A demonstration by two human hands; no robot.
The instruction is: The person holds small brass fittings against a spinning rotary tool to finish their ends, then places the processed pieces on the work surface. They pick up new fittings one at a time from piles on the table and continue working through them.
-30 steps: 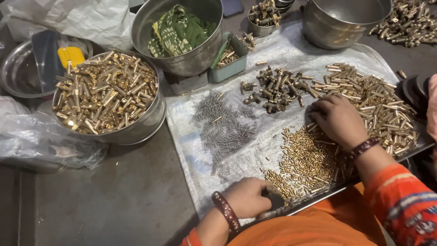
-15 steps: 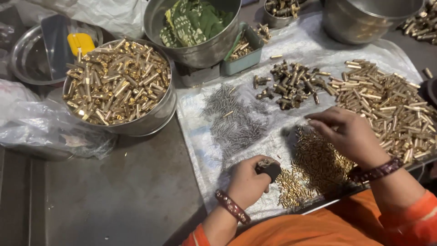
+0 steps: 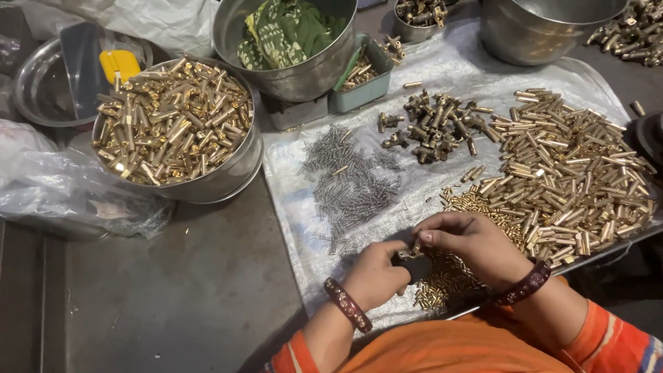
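Over sheet (image 3: 442, 72): left hand (image 3: 376, 276) clasping dark block (image 3: 414, 264), right hand (image 3: 476, 245) pinching brass pin (image 3: 416, 246); likely light, stiff, slippery, best pinched mid-shank.

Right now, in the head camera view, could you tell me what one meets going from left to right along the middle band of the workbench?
Crumpled clear plastic bag → steel bowl of brass pieces → heap of small grey springs → cluster of dark brass fittings → big pile of brass tubes.
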